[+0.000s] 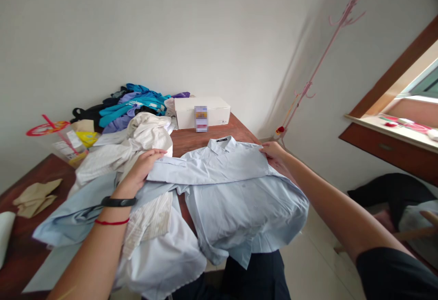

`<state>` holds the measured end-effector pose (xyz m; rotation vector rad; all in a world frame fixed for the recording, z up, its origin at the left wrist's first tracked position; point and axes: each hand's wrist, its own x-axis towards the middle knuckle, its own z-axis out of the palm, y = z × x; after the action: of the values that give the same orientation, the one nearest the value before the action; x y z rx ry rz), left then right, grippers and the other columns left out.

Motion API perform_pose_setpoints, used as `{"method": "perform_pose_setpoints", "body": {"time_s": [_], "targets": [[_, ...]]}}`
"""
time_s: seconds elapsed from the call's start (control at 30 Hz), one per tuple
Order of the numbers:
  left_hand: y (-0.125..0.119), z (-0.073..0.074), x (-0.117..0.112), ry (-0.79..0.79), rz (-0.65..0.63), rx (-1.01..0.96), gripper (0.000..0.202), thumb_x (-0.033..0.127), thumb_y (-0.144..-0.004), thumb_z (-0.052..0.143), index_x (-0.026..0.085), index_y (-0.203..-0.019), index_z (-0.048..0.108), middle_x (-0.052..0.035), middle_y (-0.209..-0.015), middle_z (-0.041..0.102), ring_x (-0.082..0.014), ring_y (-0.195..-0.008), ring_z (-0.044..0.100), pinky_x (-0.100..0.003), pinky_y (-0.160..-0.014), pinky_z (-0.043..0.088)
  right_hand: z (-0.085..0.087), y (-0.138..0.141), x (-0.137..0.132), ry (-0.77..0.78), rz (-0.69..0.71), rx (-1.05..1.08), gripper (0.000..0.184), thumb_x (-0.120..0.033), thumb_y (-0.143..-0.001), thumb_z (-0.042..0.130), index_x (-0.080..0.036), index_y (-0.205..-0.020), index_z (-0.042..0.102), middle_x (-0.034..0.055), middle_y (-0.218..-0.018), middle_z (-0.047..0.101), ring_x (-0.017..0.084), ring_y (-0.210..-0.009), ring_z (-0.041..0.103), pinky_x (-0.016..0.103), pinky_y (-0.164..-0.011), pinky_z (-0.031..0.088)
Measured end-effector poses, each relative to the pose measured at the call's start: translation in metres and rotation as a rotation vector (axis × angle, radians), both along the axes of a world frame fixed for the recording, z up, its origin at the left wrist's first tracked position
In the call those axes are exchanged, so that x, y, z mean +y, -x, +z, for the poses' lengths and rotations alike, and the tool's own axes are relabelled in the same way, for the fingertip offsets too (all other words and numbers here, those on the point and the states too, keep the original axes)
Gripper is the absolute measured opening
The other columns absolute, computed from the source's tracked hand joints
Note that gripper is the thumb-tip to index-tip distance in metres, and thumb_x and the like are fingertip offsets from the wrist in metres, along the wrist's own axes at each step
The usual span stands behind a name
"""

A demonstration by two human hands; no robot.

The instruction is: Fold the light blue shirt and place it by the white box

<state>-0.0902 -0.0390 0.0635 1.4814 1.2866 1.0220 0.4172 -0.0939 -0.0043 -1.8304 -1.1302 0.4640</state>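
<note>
A light blue shirt (pixel 239 204) lies collar away from me, its lower part hanging over the table's near edge. One sleeve stretches across its chest toward the left. My left hand (pixel 147 165) is closed on the cuff end of that sleeve. At the shirt's right shoulder, my right hand (pixel 272 151) pinches the fabric between thumb and fingers. A black band and a red cord circle my left wrist. Beside the shirt, under and around my left forearm, lie rumpled white and striped shirts (pixel 160 254) and more light blue cloth (pixel 82 208).
A white box (pixel 219 110) with a small box (pixel 201 119) before it stands at the table's back. Left are piled clothes (pixel 137 101), a plastic cup (pixel 66 142) with a straw and a beige cloth (pixel 36 197). A pink coat rack (pixel 321 62) leans into view right of the wooden table (pixel 195 135).
</note>
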Motion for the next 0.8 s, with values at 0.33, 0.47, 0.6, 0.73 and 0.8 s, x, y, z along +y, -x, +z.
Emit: {"method": "perform_pose_setpoints", "body": {"time_s": [0.33,0.47,0.6,0.73,0.8], "targets": [[-0.002,-0.001,-0.003,-0.061,0.053,0.038,0.035,0.038,-0.061,0.065,0.018,-0.089,0.070,-0.0007,-0.079,0.066,-0.0197,-0.072,0.057,-0.027,-0.062,0.040,-0.004,-0.014,0.024,0.091,-0.151,-0.306,0.033,-0.019,-0.087,0.059,-0.015,-0.117,0.072,0.0144,-0.105,0.075,0.028,-0.100,0.068,0.037,-0.090,0.052],[-0.004,-0.007,-0.002,-0.111,0.085,0.194,0.032,0.040,-0.064,0.058,0.020,-0.086,0.068,-0.0006,-0.072,0.063,-0.0205,-0.067,0.057,-0.027,-0.058,0.038,-0.007,-0.010,0.020,0.095,-0.104,-0.425,0.035,-0.019,-0.091,0.055,-0.020,-0.121,0.071,0.0130,-0.120,0.072,0.029,-0.113,0.064,0.038,-0.099,0.046],[-0.003,-0.017,0.005,-0.125,0.081,0.319,0.030,0.038,-0.064,0.055,0.020,-0.086,0.066,0.0014,-0.062,0.058,-0.0194,-0.059,0.055,-0.026,-0.054,0.036,-0.006,-0.007,0.021,0.133,-0.083,-0.576,0.035,-0.020,-0.094,0.050,-0.022,-0.124,0.070,0.0123,-0.124,0.071,0.028,-0.112,0.064,0.035,-0.094,0.047],[-0.003,-0.019,0.010,-0.133,0.083,0.517,0.028,0.037,-0.066,0.054,0.020,-0.085,0.066,-0.0008,-0.066,0.063,-0.0209,-0.062,0.059,-0.027,-0.056,0.040,-0.004,-0.010,0.020,0.176,-0.061,-0.633,0.031,-0.025,-0.096,0.052,-0.024,-0.120,0.071,0.0096,-0.122,0.072,0.026,-0.110,0.064,0.033,-0.091,0.048],[-0.004,-0.017,0.009,-0.141,0.096,0.591,0.027,0.035,-0.068,0.054,0.021,-0.086,0.068,-0.0025,-0.072,0.067,-0.0227,-0.068,0.063,-0.029,-0.061,0.043,-0.001,-0.014,0.016,0.196,-0.066,-0.650,0.031,-0.026,-0.096,0.052,-0.024,-0.120,0.071,0.0105,-0.123,0.071,0.026,-0.109,0.065,0.034,-0.091,0.048]]}}
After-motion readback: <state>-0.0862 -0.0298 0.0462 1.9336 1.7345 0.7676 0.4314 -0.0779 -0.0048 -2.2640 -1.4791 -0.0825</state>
